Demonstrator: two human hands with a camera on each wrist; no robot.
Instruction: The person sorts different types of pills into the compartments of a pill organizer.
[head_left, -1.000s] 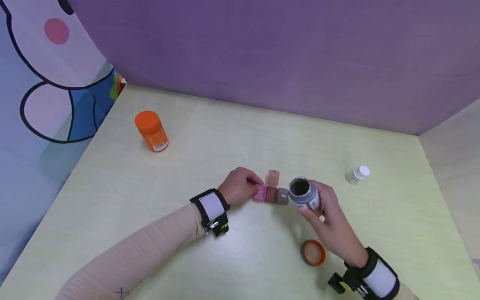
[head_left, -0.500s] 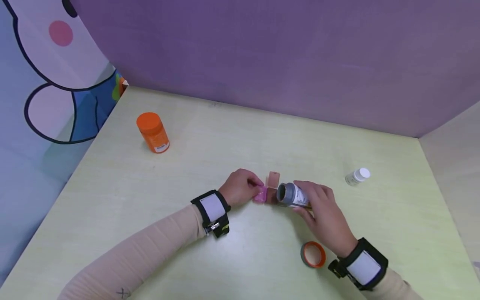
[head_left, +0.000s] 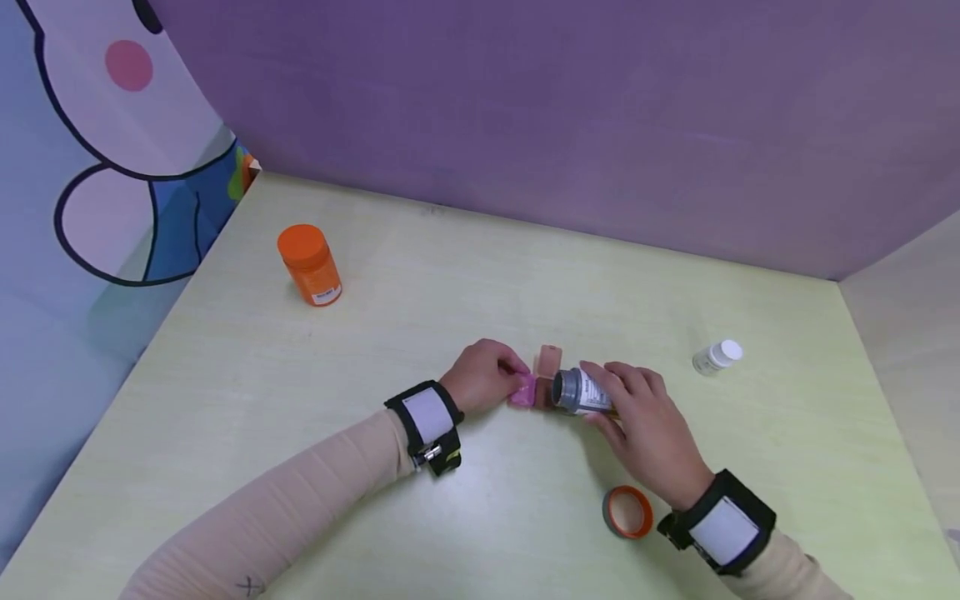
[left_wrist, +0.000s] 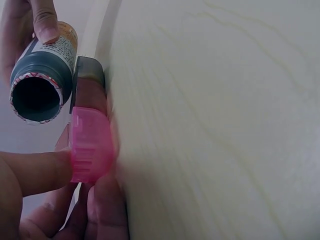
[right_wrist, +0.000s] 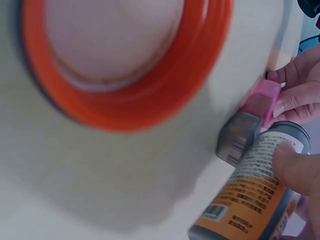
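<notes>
A small pill box (head_left: 523,391) with pink, brown and grey compartments lies mid-table in the head view. The brown compartment's lid (head_left: 549,360) stands flipped back, away from the person. My left hand (head_left: 480,377) pinches the pink end between thumb and fingers, clearest in the left wrist view. My right hand (head_left: 651,433) grips a grey pill bottle (left_wrist: 46,80) with a white and orange label. The bottle is uncapped and tipped on its side, its dark mouth close above the brown compartment. It covers the grey compartment in the head view; the right wrist view shows that grey end (right_wrist: 240,137).
The bottle's cap (head_left: 628,512), with an orange inner ring, lies upturned near the right forearm. An orange jar (head_left: 311,267) stands at the back left. A little white-capped bottle (head_left: 717,357) is off to the right. A purple wall (head_left: 540,125) borders the table's back.
The right hand has brought the grey bottle left and tipped it from mouth-up to lying sideways over the pill box. The left hand keeps its pinch on the pink end.
</notes>
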